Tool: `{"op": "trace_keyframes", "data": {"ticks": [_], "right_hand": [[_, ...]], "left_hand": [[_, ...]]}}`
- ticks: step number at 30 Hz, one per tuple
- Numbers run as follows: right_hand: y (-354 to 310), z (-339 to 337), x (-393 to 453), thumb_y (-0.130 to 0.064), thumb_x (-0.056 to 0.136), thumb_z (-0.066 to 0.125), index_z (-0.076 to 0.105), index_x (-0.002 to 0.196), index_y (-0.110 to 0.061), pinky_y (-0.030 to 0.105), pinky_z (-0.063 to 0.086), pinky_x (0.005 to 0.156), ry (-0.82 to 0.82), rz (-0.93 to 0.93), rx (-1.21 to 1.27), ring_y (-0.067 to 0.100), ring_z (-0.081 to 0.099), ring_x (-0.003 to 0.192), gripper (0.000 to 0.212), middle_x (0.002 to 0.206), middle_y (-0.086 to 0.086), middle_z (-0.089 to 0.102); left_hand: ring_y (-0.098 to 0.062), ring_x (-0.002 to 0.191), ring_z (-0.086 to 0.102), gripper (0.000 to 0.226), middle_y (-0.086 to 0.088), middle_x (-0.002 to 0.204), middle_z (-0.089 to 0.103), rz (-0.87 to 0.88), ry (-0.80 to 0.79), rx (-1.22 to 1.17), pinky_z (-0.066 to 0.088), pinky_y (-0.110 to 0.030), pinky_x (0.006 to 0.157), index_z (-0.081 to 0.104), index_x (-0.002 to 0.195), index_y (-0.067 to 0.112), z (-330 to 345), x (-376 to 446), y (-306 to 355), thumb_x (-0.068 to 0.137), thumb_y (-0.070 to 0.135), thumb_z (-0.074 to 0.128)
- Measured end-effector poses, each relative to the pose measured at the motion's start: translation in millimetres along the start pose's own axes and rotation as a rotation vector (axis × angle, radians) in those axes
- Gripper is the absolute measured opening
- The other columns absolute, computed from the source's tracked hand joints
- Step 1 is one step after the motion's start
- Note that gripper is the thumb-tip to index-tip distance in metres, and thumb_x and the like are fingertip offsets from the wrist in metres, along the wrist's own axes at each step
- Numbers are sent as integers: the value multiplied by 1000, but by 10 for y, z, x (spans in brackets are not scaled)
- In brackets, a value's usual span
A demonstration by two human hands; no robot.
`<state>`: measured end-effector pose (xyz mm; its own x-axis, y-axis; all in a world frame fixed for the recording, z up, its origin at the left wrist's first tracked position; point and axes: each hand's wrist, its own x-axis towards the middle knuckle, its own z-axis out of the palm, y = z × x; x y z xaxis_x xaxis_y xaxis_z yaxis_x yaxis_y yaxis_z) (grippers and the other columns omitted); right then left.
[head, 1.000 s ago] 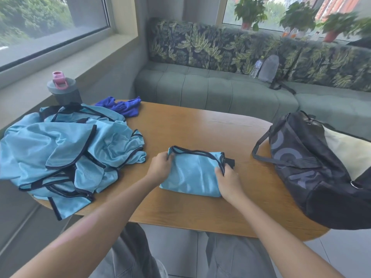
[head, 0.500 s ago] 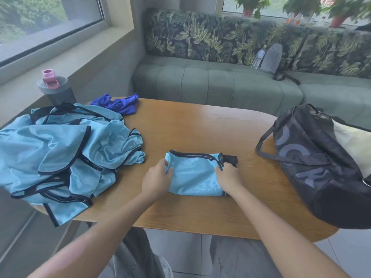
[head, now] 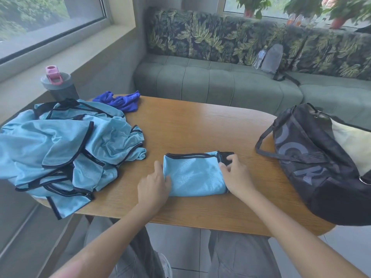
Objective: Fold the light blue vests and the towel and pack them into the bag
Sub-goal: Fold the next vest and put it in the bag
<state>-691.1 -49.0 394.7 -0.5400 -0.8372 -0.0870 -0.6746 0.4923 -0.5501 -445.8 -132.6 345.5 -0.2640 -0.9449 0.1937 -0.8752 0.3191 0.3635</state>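
Wooden table before green sofa. Folded vest at table centre, between both hands. Left hand presses left edge, fingers relaxed. Right hand pinches black trim at right end. Unfolded vests heaped left; towel beyond; bag right. Advice: tuck trim, flatten, keep edges square.

Light blue vests, black-trimmed; royal blue towel; black bag.
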Motion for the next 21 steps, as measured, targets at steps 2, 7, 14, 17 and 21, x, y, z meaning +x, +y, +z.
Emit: {"op": "trace_keyframes", "data": {"ticks": [2,7,14,17,21], "right_hand": [[87,-78,-215,-25,101,47,44,136,-22,39,48,98,62,-205,-145,17,52,120,36,133,-7,52],[437,199,-483,-13,86,56,51,146,-11,42,27,120,26,-695,-599,25,39,145,60,155,7,44],[515,349,-217,-10,94,24,53,141,5,53,43,111,143,-697,-854,36,50,136,57,146,22,53],[607,310,-209,-10,96,23,49,143,7,54,44,109,156,-724,-892,38,50,135,56,148,26,49],[778,245,-92,-8,98,22,50,140,10,55,42,112,166,-747,-954,41,53,131,54,144,31,51]], "left_hand": [[-28,77,57,31,-3,88,62,183,84,29,45,-38,65,54,110,13,46,-24,-69,86,20,71],[-29,144,38,42,-6,149,49,620,-83,53,38,-48,115,53,141,18,96,118,-91,100,29,52],[-23,156,-20,60,-1,169,-20,522,-461,239,0,-40,126,-11,159,46,98,256,-200,104,61,8],[-23,155,-22,61,-3,168,-23,512,-464,247,-1,-40,127,-13,159,46,86,237,-185,102,62,4],[-24,155,-21,70,-4,168,-24,506,-461,270,-2,-41,126,-16,158,45,61,224,-157,91,66,-11]]}}
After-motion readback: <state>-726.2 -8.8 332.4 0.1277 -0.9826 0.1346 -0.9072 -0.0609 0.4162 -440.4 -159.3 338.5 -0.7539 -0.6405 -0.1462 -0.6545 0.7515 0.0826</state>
